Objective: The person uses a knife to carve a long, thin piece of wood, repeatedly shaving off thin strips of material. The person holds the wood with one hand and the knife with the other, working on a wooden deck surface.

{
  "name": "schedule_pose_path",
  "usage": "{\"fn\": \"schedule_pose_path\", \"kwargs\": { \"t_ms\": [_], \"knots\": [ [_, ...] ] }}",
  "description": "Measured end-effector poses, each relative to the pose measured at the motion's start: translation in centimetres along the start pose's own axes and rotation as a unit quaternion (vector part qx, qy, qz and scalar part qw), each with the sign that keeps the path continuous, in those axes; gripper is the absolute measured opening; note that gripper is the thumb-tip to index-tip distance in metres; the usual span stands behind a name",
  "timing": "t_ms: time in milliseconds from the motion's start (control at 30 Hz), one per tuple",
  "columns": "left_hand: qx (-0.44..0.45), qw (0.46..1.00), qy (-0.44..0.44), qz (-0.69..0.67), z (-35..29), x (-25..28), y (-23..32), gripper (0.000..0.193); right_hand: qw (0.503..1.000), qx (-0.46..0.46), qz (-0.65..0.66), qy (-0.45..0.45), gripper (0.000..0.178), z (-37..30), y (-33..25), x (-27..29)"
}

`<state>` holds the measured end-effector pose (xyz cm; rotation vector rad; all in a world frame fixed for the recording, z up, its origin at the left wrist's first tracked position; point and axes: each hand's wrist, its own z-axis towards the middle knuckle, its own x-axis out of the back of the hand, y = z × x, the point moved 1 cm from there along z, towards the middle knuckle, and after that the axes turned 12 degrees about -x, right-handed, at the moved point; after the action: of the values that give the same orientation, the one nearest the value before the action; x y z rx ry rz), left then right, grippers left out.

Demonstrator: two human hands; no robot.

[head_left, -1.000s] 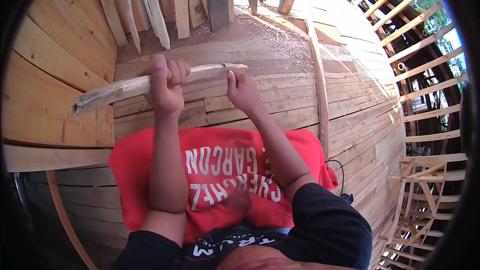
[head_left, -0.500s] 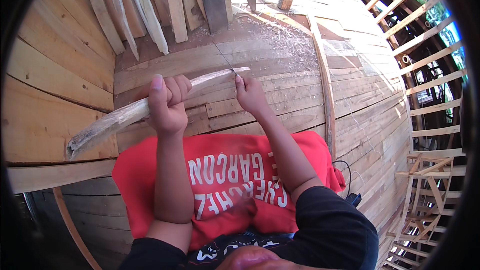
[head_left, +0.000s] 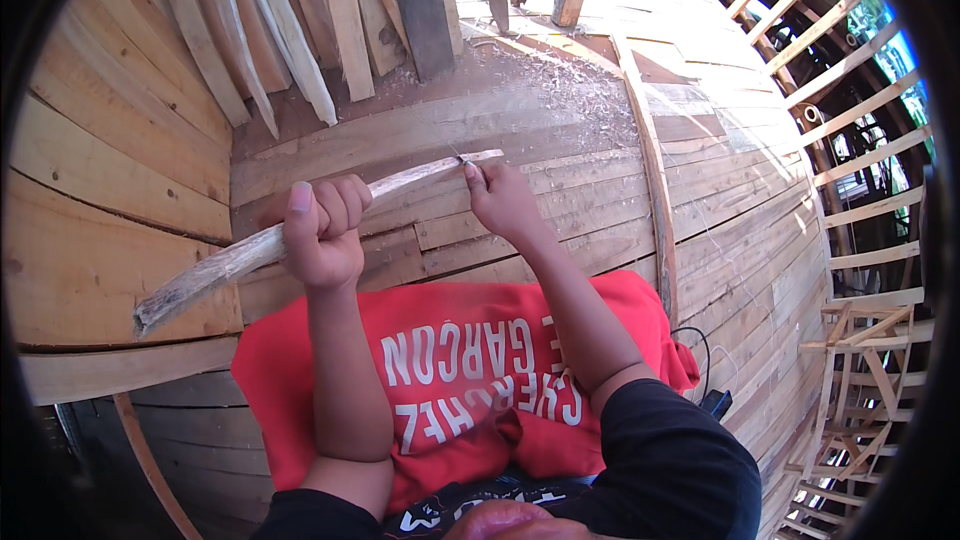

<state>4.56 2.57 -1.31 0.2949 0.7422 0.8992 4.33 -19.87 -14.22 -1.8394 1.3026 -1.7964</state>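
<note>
A long, pale, rough-surfaced stick point(head_left: 215, 278) slants across in front of me, its thick, rough end low at the left. My left hand point(head_left: 326, 235) is wrapped round its middle, thumb pointing up. Near the thinner far end, my right hand point(head_left: 500, 202) is closed on a knife, whose handle is hidden in the fingers. Only a little of the thin dark blade point(head_left: 461, 157) shows, lying against the stick. A red cloth point(head_left: 450, 315) with white lettering covers my lap beneath both forearms.
Several wooden slats point(head_left: 290, 30) lean at the back left beside a plank wall point(head_left: 110, 230). Wood shavings point(head_left: 590, 90) lie on the plank floor point(head_left: 560, 200). A raised batten point(head_left: 650, 165) crosses the floor at right. A slatted railing point(head_left: 850, 135) and a dark cable point(head_left: 708, 360) are farther right.
The knife blade, which stuck out long beyond the stick, now shows only as a short dark piece. My right hand is slightly lower, and my left hand with the stick has shifted slightly left and down.
</note>
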Motion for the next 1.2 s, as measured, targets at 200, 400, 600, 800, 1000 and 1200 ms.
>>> {"fn": "schedule_pose_path", "kwargs": {
  "t_ms": [200,400,600,800,1000,1200],
  "knots": [
    [-0.012,1.000,0.002,-0.017,-0.2,-0.1,-0.3,0.044,0.999,-0.038,-0.016,-0.024,0.049,0.6,1.0,0.7],
    [0.002,1.000,-0.017,-0.009,0.0,-0.8,0.0,0.042,0.996,-0.092,-0.018,0.004,0.050,2.0,4.6,-0.2],
    [-0.003,1.000,-0.010,-0.009,0.0,-0.2,0.1,0.042,0.999,-0.038,0.008,-0.016,0.050,0.6,2.3,-1.0],
    [-0.004,1.000,-0.017,-0.010,-0.2,0.4,0.2,0.042,0.999,-0.034,-0.004,-0.026,0.052,0.0,0.1,0.0],
    [-0.015,0.998,-0.053,-0.017,0.1,-0.2,-0.1,0.043,0.994,-0.104,-0.040,0.007,0.049,3.0,5.7,-0.8],
    [-0.019,0.999,-0.028,-0.026,0.4,-0.8,-0.1,0.044,0.991,-0.133,0.009,-0.003,0.050,2.5,5.7,-0.4]
  ]
}}
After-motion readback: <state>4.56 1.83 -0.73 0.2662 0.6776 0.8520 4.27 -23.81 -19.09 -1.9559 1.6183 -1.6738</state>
